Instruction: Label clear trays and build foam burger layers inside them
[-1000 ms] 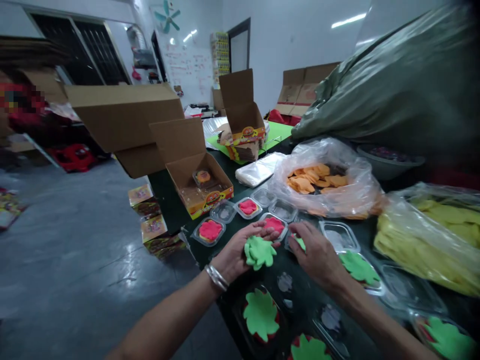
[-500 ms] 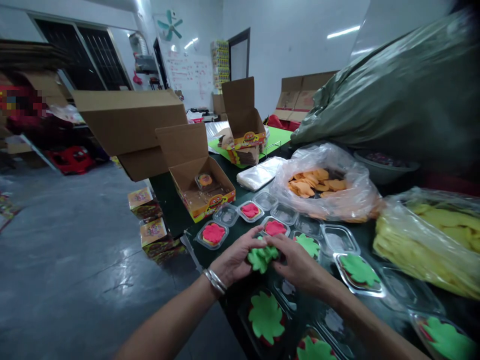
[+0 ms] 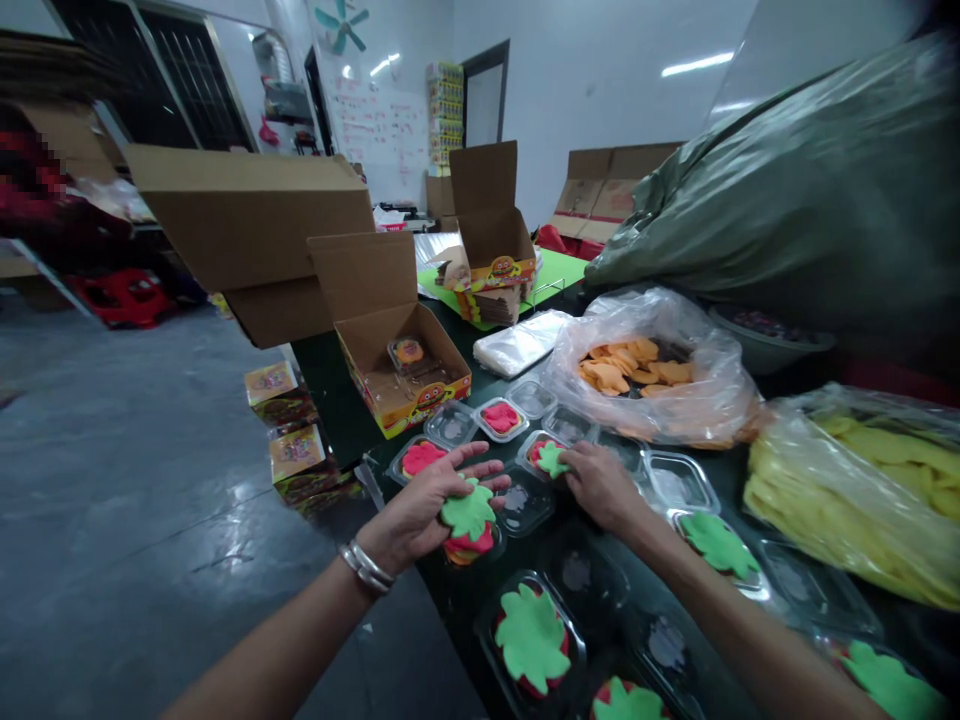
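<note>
My left hand (image 3: 427, 505), palm up with its fingers stretched, holds a soft green leaf-shaped piece (image 3: 469, 511) under the thumb. Just below that piece, a pink-topped piece (image 3: 471, 545) shows in a clear tub. My right hand (image 3: 600, 482) pinches another green leaf-shaped piece (image 3: 553, 459) over a clear plastic tub (image 3: 534, 436) with a pink layer inside. Nearby stand tubs with pink pieces (image 3: 501, 417) on top. Closer to me, a tub holds a large green piece (image 3: 532, 638) over a red layer.
An open burger-print carton (image 3: 442, 405) stands at the table's left edge. Behind the tubs lie a bag of orange pieces (image 3: 720, 410) and a bag of yellow pieces (image 3: 802, 500). A large grey-green sack (image 3: 810, 200) fills the back right. A person in red (image 3: 45, 200) sits far left.
My hands have moved apart from one clump of green pieces. The left hand has gone left and turned palm up with one piece; the right hand has brought another over a pink-topped tub.
</note>
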A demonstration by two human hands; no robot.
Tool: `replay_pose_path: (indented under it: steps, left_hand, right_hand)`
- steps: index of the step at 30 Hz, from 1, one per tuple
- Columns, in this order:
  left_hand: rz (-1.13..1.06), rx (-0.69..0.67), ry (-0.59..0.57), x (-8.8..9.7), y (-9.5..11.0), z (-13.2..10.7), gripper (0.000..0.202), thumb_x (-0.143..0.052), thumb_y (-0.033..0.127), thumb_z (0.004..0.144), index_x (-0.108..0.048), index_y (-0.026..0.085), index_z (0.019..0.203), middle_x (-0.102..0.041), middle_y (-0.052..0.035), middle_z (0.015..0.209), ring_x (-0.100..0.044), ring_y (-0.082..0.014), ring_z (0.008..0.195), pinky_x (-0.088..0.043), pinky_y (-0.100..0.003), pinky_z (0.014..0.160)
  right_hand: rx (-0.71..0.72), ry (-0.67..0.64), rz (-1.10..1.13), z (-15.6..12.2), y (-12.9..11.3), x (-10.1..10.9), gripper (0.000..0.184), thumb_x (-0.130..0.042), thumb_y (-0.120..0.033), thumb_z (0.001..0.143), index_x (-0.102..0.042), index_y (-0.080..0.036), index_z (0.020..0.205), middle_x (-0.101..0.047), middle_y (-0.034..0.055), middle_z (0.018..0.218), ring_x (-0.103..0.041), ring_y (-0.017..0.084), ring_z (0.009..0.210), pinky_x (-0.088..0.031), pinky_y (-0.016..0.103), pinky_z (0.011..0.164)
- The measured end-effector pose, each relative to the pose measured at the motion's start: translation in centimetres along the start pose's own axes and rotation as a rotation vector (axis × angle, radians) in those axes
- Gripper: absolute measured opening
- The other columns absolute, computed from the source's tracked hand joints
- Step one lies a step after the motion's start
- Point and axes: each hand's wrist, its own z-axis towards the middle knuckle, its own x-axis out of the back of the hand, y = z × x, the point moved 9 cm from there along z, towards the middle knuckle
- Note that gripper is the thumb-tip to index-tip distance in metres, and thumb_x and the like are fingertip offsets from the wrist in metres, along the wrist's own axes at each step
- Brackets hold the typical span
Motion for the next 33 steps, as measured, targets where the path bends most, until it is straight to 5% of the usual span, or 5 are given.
replay_pose_path:
  steps: [4, 13, 22, 28, 33]
  left_hand:
    - [-0.028, -0.044, 0.012, 0.3, 0.7, 0.0, 0.063, -0.046, -0.011, 0.065, -0.043, 0.013, 0.124, -0.057, -0.0177, 0.123, -0.061, -0.0277, 0.111, -0.048, -0.042, 0.094]
    - [0.101, -0.283, -0.1, -3.7, 2.7, -1.0, 0.064, -0.05, -0.005, 0.063, -0.05, 0.021, 0.122, -0.06, -0.0089, 0.123, -0.057, -0.0198, 0.114, -0.041, -0.032, 0.1]
    - [1.053, -0.374, 0.1, 2.2, 1.7, -2.8, 0.04, -0.057, 0.013, 0.076, -0.059, 0.021, 0.116, -0.059, -0.0016, 0.083, -0.054, -0.0164, 0.073, -0.044, -0.029, 0.077]
    - [1.208, -0.539, 0.072, 1.8, 2.6, -3.8, 0.02, -0.063, 0.021, 0.079, -0.065, 0.024, 0.098, -0.062, -0.0059, 0.098, -0.052, -0.0228, 0.094, -0.036, -0.031, 0.094]
    - [1.607, -0.461, -0.047, 1.5, 0.7, -4.7, 0.012, -0.052, 0.019, 0.086, -0.063, 0.021, 0.085, -0.058, -0.0047, 0.085, -0.049, -0.0194, 0.081, -0.038, -0.029, 0.077]
  right_hand:
    - [0.049, 0.043, 0.089, -1.4, -1.8, 1.5, 0.031, -0.049, -0.01, 0.078, -0.067, -0.016, 0.103, -0.063, 0.0126, 0.117, -0.054, 0.027, 0.11, -0.041, 0.04, 0.094]
    - [-0.233, -0.184, 1.357, -1.3, -11.5, -1.1, 0.037, -0.066, -0.043, 0.069, -0.051, -0.019, 0.093, -0.065, -0.0001, 0.077, -0.062, 0.017, 0.068, -0.05, 0.029, 0.061]
    - [-0.103, -0.117, 0.826, -3.0, -11.0, -2.6, 0.013, -0.058, -0.029, 0.078, -0.052, -0.021, 0.086, -0.06, -0.0034, 0.063, -0.054, 0.015, 0.057, -0.037, 0.026, 0.054]
    - [0.059, -0.152, 0.151, -3.3, -12.4, -3.4, 0.008, -0.052, -0.02, 0.088, -0.059, -0.021, 0.084, -0.064, 0.0052, 0.085, -0.059, 0.021, 0.08, -0.038, 0.028, 0.064]
    - [0.094, -0.144, 0.074, -4.6, -11.1, -2.6, 0.01, -0.053, -0.018, 0.088, -0.062, -0.021, 0.091, -0.063, 0.005, 0.092, -0.058, 0.02, 0.087, -0.041, 0.028, 0.071]
